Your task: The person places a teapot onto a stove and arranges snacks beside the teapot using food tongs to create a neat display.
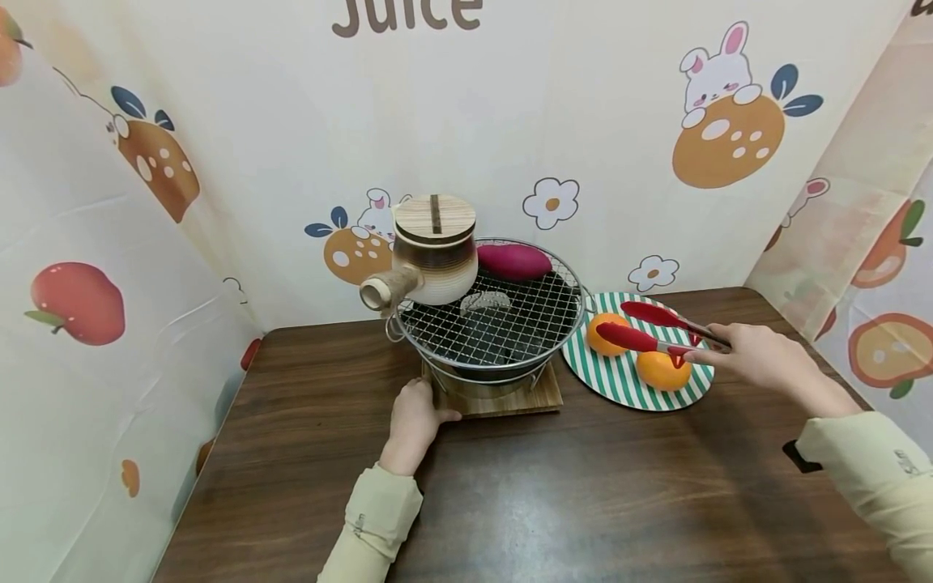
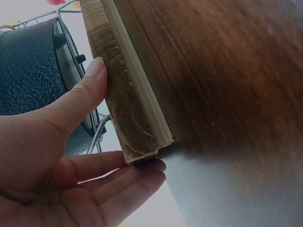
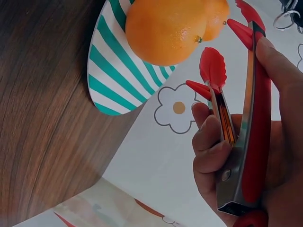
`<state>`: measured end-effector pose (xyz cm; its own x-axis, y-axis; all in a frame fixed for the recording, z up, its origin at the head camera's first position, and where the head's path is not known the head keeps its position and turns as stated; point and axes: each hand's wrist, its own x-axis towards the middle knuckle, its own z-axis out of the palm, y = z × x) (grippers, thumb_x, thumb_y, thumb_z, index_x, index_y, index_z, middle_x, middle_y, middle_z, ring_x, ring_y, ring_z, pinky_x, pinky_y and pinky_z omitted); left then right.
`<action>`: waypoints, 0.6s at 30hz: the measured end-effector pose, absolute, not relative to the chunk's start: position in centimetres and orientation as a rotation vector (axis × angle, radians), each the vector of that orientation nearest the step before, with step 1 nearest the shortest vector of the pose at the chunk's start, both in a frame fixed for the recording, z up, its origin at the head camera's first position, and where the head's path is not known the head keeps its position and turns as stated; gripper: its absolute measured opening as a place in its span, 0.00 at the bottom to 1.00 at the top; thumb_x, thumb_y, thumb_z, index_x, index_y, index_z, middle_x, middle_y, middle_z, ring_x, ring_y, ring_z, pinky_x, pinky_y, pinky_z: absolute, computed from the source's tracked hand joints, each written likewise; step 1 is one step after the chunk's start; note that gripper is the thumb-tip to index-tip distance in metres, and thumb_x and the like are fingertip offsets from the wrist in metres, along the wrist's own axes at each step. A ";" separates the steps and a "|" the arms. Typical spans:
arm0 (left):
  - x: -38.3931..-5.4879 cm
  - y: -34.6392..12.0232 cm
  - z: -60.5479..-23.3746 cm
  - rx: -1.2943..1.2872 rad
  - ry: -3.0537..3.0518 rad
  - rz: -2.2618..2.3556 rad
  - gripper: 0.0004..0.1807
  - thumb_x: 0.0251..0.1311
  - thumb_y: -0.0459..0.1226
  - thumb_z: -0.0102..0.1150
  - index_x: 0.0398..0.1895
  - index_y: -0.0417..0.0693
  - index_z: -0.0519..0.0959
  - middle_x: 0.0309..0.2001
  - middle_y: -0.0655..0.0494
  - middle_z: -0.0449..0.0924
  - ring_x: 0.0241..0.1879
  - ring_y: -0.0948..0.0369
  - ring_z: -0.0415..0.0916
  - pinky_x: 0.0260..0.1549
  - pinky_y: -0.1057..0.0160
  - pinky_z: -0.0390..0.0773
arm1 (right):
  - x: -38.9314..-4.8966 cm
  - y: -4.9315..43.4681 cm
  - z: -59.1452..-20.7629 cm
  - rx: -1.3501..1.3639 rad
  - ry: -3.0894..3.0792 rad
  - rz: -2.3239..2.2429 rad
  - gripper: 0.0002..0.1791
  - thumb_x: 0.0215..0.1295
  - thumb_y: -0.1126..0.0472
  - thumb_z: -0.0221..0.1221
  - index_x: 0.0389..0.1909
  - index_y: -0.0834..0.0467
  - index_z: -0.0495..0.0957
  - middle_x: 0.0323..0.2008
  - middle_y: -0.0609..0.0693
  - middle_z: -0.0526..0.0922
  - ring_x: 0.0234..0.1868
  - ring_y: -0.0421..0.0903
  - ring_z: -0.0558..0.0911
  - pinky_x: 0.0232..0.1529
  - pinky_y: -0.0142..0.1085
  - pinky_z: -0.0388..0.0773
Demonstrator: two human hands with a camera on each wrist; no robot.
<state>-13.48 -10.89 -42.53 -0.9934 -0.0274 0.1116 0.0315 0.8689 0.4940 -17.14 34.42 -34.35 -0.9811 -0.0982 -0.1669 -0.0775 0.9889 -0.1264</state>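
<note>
My left hand [image 1: 415, 417] holds the left front corner of a wooden board [image 1: 510, 402]; in the left wrist view its thumb [image 2: 87, 87] lies along one edge and the fingers reach round the corner. On that board stands a round black grill [image 2: 31, 64] topped by a wire mesh [image 1: 503, 336]. A brown-and-cream side-handled teapot [image 1: 437, 271] with a wooden lid and a magenta sweet potato [image 1: 513, 261] rest on the mesh. My right hand [image 1: 761, 356] grips red-tipped metal tongs [image 3: 255, 127], their tips apart and above two oranges [image 1: 663, 371].
The oranges lie on a green-and-white striped round mat [image 1: 619, 389] right of the grill. A dark brown wooden table [image 1: 583, 494] extends toward me. Printed cloth walls [image 1: 240, 162] close in the back and both sides.
</note>
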 end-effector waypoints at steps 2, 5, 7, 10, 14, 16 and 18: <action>-13.5 -10.9 -42.6 -0.002 -2.929 -0.776 0.39 0.33 0.43 0.81 0.49 0.28 0.78 0.43 0.35 0.82 0.43 0.42 0.81 0.43 0.49 0.81 | -17.2 34.4 -34.5 -0.132 2.949 -0.174 0.57 0.56 0.24 0.50 0.65 0.73 0.63 0.57 0.78 0.71 0.50 0.72 0.76 0.31 0.56 0.78; -13.6 -10.9 -42.6 0.003 -2.935 -0.776 0.39 0.33 0.44 0.81 0.49 0.28 0.77 0.43 0.35 0.82 0.43 0.42 0.81 0.43 0.49 0.81 | -17.3 34.4 -34.7 -0.135 2.943 -0.171 0.58 0.55 0.23 0.51 0.65 0.73 0.63 0.57 0.78 0.71 0.49 0.71 0.77 0.30 0.55 0.78; -13.6 -10.9 -42.6 0.005 -2.939 -0.775 0.40 0.33 0.44 0.81 0.49 0.28 0.77 0.44 0.35 0.82 0.43 0.42 0.81 0.43 0.49 0.81 | -17.3 34.3 -34.8 -0.134 2.941 -0.165 0.59 0.54 0.22 0.51 0.65 0.72 0.63 0.57 0.78 0.71 0.48 0.70 0.77 0.29 0.53 0.77; -13.7 -10.9 -42.6 0.006 -2.940 -0.775 0.40 0.33 0.44 0.81 0.49 0.28 0.77 0.44 0.35 0.82 0.43 0.42 0.81 0.43 0.49 0.81 | -17.4 34.3 -34.9 -0.126 2.933 -0.153 0.60 0.52 0.21 0.51 0.66 0.72 0.62 0.56 0.78 0.71 0.47 0.69 0.78 0.28 0.51 0.76; -13.6 -10.9 -42.6 0.002 -2.932 -0.770 0.40 0.32 0.44 0.81 0.49 0.28 0.77 0.43 0.35 0.82 0.43 0.41 0.81 0.43 0.49 0.81 | -17.6 34.2 -35.1 -0.121 2.925 -0.141 0.61 0.52 0.21 0.50 0.66 0.72 0.62 0.56 0.78 0.71 0.45 0.68 0.78 0.26 0.48 0.75; -13.6 -10.9 -42.6 0.000 -2.928 -0.766 0.40 0.32 0.44 0.81 0.49 0.28 0.78 0.42 0.35 0.82 0.42 0.41 0.81 0.42 0.48 0.81 | -17.5 34.1 -35.2 -0.122 2.923 -0.140 0.61 0.51 0.21 0.51 0.66 0.72 0.63 0.56 0.78 0.72 0.44 0.67 0.79 0.26 0.47 0.75; -13.6 -10.9 -42.7 -0.001 -2.925 -0.764 0.40 0.32 0.44 0.81 0.49 0.28 0.78 0.42 0.35 0.82 0.42 0.41 0.81 0.41 0.48 0.81 | -17.5 33.9 -35.3 -0.124 2.920 -0.136 0.61 0.51 0.21 0.51 0.66 0.72 0.63 0.55 0.78 0.72 0.42 0.66 0.79 0.25 0.47 0.75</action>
